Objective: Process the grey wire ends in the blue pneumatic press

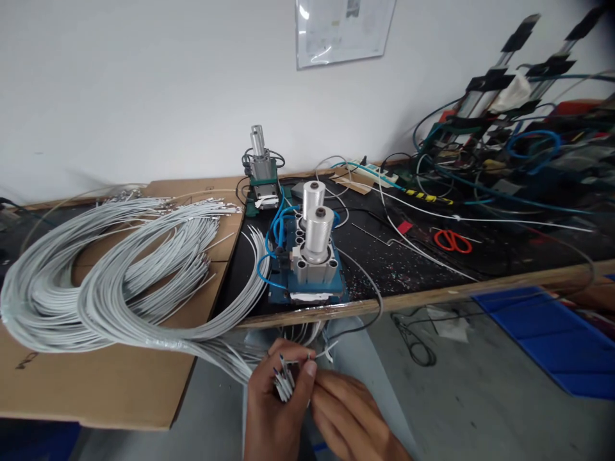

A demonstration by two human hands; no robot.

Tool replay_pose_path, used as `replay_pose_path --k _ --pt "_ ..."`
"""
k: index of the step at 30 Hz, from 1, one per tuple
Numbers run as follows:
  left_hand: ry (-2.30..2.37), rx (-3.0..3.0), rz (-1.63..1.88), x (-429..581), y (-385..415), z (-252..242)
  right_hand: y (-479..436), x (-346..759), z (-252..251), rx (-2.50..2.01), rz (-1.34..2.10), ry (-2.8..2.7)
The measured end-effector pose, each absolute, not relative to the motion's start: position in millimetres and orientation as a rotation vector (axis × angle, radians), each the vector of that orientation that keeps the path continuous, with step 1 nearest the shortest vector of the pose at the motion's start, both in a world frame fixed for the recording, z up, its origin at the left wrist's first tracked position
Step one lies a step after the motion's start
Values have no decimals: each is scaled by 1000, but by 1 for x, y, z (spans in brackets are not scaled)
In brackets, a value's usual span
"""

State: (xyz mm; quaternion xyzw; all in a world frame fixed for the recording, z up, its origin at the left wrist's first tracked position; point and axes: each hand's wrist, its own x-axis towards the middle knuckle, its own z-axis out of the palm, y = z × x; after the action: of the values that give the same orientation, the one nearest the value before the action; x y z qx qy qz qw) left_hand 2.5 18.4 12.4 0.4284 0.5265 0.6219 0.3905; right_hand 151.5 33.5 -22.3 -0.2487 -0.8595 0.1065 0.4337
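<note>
My left hand (271,406) is closed around the ends of several white cables (284,383), some with dark blue tips, just in front of the table edge. Its thumb and forefinger pinch together at one cable end. My right hand (353,410) is closed against the left thumb, its fingers curled at the same spot; what lies between them is too small to make out. A pale cable end (327,351) sticks out past the fingertips to the right. From my left hand the cables run back to a large coiled cable bundle (139,326) on the left.
Cardboard (129,400) lies under the coils. A blue-based pneumatic press (314,256) with two metal cylinders stands at the table edge, a smaller press (262,169) behind it. Loose wires, an orange cord loop (452,241) and clustered machines (490,96) are right. A blue panel (552,339) lies lower right.
</note>
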Motion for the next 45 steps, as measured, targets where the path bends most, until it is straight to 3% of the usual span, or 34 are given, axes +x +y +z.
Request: replay_pose_path --k 45 --pt "1381 787 1591 8 9 17 27 151 -22 -633 279 -2172"
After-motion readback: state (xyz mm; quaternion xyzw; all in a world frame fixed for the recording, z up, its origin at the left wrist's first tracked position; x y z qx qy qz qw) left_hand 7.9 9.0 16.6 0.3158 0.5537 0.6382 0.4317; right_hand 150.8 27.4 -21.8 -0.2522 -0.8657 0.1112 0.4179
